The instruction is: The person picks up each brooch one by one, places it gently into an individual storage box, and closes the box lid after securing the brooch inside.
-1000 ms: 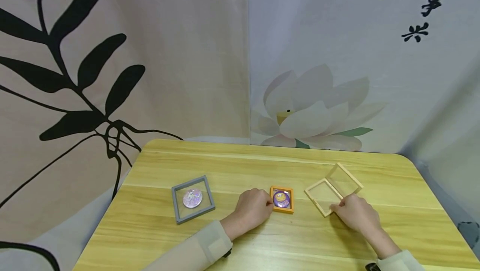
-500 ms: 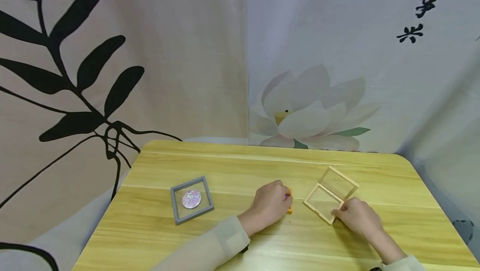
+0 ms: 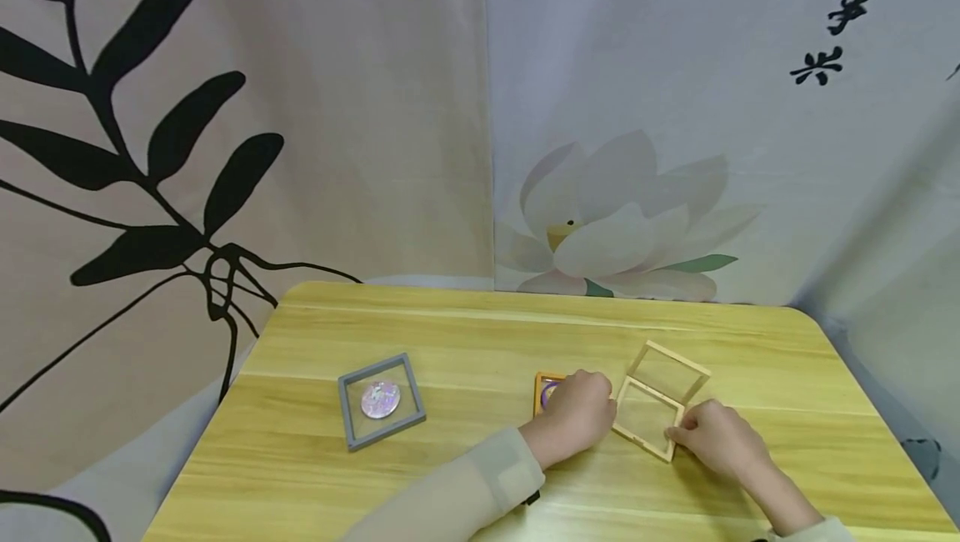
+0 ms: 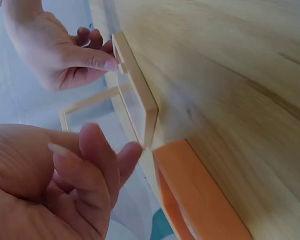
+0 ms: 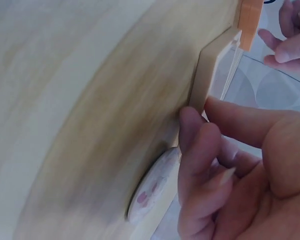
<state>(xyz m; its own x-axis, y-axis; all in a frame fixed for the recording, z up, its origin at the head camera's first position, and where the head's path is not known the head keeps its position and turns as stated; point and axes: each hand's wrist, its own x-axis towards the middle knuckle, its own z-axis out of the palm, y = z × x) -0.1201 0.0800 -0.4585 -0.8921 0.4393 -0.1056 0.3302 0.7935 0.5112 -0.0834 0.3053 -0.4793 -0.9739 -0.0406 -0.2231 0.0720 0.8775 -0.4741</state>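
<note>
The pale cream display frame (image 3: 647, 413) lies unfolded in the head view, its hinged, clear-windowed half (image 3: 670, 371) tilted up at the back. My right hand (image 3: 723, 439) pinches its near right edge between thumb and fingers. My left hand (image 3: 577, 410) is by the frame's left corner, fingers loosely bent with nothing between them; in the left wrist view one fingertip (image 4: 131, 154) comes right up to that corner. Partly hidden behind this hand is the orange frame (image 3: 538, 396) with a purple round badge (image 3: 548, 392). A pale round badge (image 5: 152, 187) lies beside my right fingers in the right wrist view.
On the left of the wooden table (image 3: 450, 325) lies a grey frame (image 3: 386, 440) holding a shiny pinkish round badge (image 3: 380, 399). A printed curtain (image 3: 375, 108) hangs behind the table's far edge.
My left hand has moved right, across the orange frame, to the pale frame's left corner. The pale frame has turned a little, its near corner now closer to me; my right hand keeps its pinch.
</note>
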